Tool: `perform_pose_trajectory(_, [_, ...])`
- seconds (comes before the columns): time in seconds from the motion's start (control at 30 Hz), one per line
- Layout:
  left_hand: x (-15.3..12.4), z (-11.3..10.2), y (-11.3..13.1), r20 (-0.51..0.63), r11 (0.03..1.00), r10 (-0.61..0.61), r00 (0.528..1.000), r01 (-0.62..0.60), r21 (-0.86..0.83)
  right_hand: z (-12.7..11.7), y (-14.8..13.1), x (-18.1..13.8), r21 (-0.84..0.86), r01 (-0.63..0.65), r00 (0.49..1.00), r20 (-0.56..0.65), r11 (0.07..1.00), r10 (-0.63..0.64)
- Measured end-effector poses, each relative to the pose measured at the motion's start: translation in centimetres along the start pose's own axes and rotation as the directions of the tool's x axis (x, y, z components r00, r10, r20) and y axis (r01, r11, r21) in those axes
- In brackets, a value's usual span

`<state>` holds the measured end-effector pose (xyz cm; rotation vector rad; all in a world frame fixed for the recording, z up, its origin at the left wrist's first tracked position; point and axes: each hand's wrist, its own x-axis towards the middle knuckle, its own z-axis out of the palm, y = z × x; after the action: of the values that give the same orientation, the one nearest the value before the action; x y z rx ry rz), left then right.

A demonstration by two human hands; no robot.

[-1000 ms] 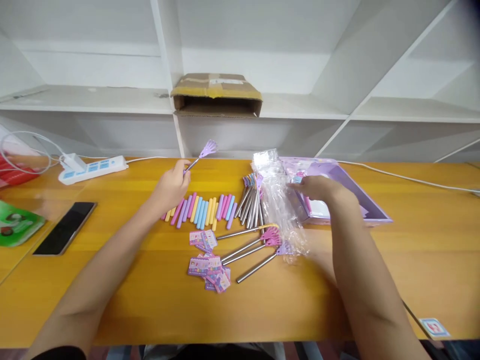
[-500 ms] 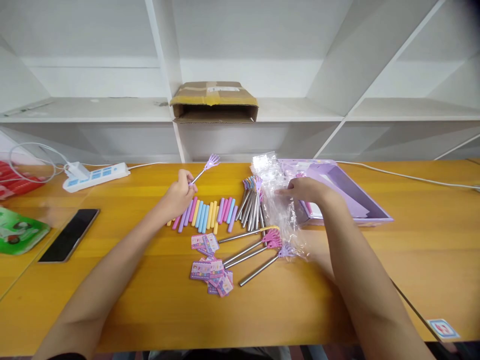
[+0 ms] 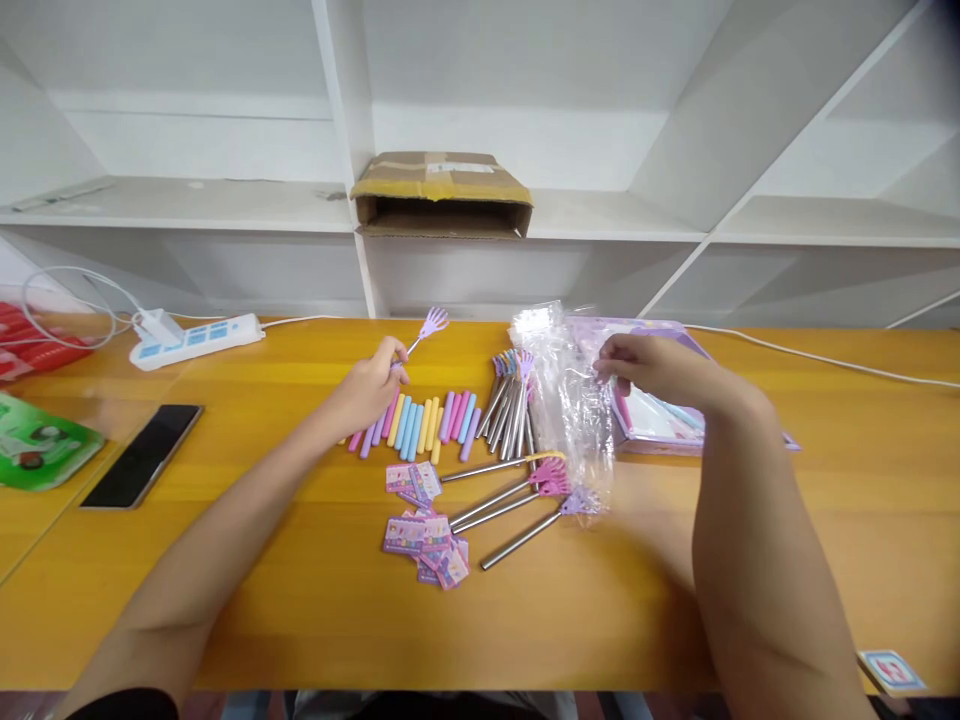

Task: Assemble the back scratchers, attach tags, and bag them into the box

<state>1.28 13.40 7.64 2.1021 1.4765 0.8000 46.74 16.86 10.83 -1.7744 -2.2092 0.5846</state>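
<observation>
Left hand (image 3: 371, 388) pinches purple hand-shaped scratcher (image 3: 433, 322) by metal stem, near pastel cylindrical tubes (image 3: 407, 430). Right hand (image 3: 652, 368) curled by clear crinkled plastic bags (image 3: 551, 395), grip unclear. Keep prongs off bags.

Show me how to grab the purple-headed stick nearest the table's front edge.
I'd pinch the purple-headed stick by its metal shaft, from above on the person's side: that straight part lies uncovered, while the splayed head lies by clear plastic.
</observation>
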Motion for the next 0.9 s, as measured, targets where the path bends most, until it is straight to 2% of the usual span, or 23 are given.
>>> perform_pose_trajectory(0.1, [-0.3, 0.0, 1.0, 0.081, 0.998, 0.007, 0.997, -0.002, -0.066, -1.2, -2.4, -2.2, 0.15, 0.076, 0.989, -0.135, 0.986, -0.055])
perform_pose_trajectory(0.17, [-0.8, 0.5, 1.9, 0.168, 0.992, 0.051, 0.985, -0.03, -0.126, -0.9, -4.9, -3.2, 0.282, 0.123, 0.975, -0.211, 0.952, -0.063])
perform_pose_trajectory(0.3, [-2.1, 2.3, 3.9, 0.297, 0.951, 0.204, 0.933, -0.117, -0.288, 2.2, -10.3, -3.9, 0.593, 0.247, 0.951, -0.299, 0.766, -0.076])
perform_pose_trajectory(0.4, [-3.0, 3.6, 5.1, 0.365, 0.9, 0.287, 0.886, -0.119, -0.419, 5.4, -13.2, -3.4, 0.704, 0.292, 0.948, -0.301, 0.648, -0.1])
perform_pose_trajectory(0.47, [-3.4, 4.2, 5.4, 0.354, 0.88, 0.307, 0.884, -0.122, -0.458, 6.9, -14.0, -2.8, 0.745, 0.341, 0.93, -0.358, 0.573, -0.087])
perform_pose_trajectory(0.57, [-3.3, 4.7, 5.1, 0.238, 0.885, 0.227, 0.944, -0.098, -0.455, 7.7, -14.1, -2.2, 0.762, 0.414, 0.889, -0.457, 0.498, -0.039])
perform_pose_trajectory(0.63, [-2.9, 4.9, 4.3, 0.173, 0.874, 0.158, 0.972, -0.056, -0.482, 7.7, -13.6, -1.9, 0.753, 0.417, 0.887, -0.459, 0.509, -0.048])
perform_pose_trajectory(0.7, [-2.5, 5.3, 3.4, 0.15, 0.838, 0.09, 0.984, 0.007, -0.545, 7.8, -13.1, -1.8, 0.695, 0.399, 0.904, -0.406, 0.598, -0.131])
perform_pose_trajectory(0.8, [-2.0, 6.3, 2.2, 0.176, 0.725, -0.072, 0.982, 0.173, -0.666, 8.9, -12.8, -1.7, 0.447, 0.405, 0.914, -0.21, 0.798, -0.346])
perform_pose_trajectory(0.87, [-1.8, 7.1, 1.6, 0.22, 0.625, -0.151, 0.964, 0.265, -0.734, 10.3, -13.0, -1.6, 0.259, 0.444, 0.895, -0.081, 0.858, -0.439])
perform_pose_trajectory(0.9, [-1.7, 7.4, 1.4, 0.242, 0.582, -0.168, 0.956, 0.294, -0.758, 10.9, -13.1, -1.5, 0.192, 0.465, 0.885, -0.062, 0.864, -0.462])
